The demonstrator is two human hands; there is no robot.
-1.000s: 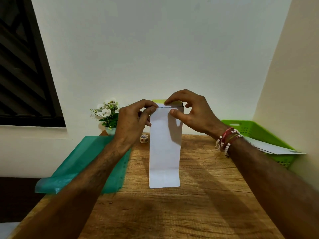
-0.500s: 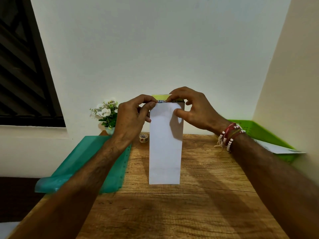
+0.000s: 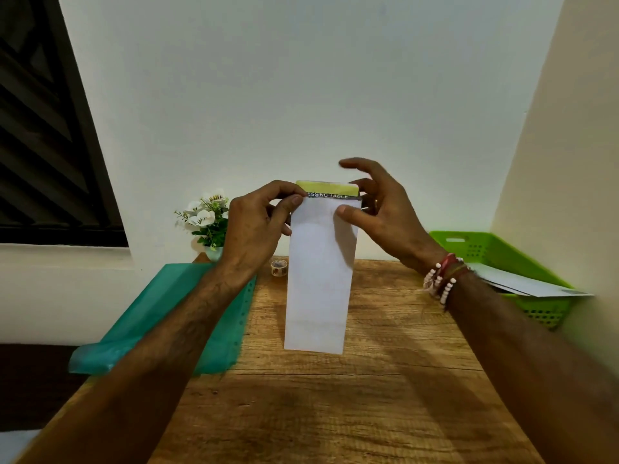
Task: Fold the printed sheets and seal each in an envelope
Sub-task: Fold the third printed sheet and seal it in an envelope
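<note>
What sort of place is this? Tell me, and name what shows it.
Likely a home desk corner for paperwork: wooden table against a plain wall, green plastic tray holding papers, small flower pot.

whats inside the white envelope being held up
A printed sheet pokes out the top of the envelope: yellow-green edge, dark strip reading ESSING TABLE. Everything lower is covered by the envelope.

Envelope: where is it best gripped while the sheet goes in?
Pinch its upper corners from the left and right sides, thumb in front. The envelope hangs upright with the printed sheet protruding from its top mouth, so side grips should leave that opening free.
</note>
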